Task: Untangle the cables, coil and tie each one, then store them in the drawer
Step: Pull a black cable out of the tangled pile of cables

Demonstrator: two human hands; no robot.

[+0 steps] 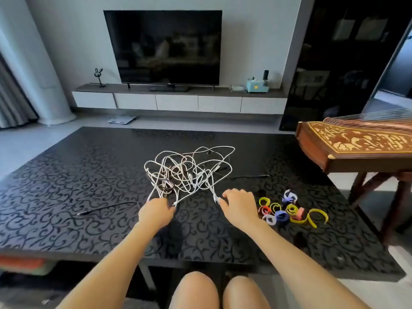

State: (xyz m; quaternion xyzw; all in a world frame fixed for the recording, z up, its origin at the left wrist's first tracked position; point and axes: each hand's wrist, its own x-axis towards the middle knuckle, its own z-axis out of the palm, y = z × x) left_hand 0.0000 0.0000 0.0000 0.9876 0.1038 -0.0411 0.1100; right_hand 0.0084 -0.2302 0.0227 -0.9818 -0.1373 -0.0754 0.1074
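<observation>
Cables first, from the head view: a tangle of white cables (189, 172) lies mid-way across the black patterned table (66, 186), with darker leads threaded through it. The left hand (156, 211) is curled round several white strands at the near edge of the heap, though it is blurred. The right hand (238, 206) arches beside it with bent fingers, a fingertip (219, 200) touching a white plug end; whether it pinches the plug I cannot tell. A thin black cable (107, 208) trails left of the left hand. Coloured strap ties (289, 210) sit in a loose cluster just right of the right hand. A wooden zither (356, 141) on a stand crowds the table's right corner. Beyond stand the television (162, 46) and a low TV cabinet (178, 102), its drawer fronts closed.
</observation>
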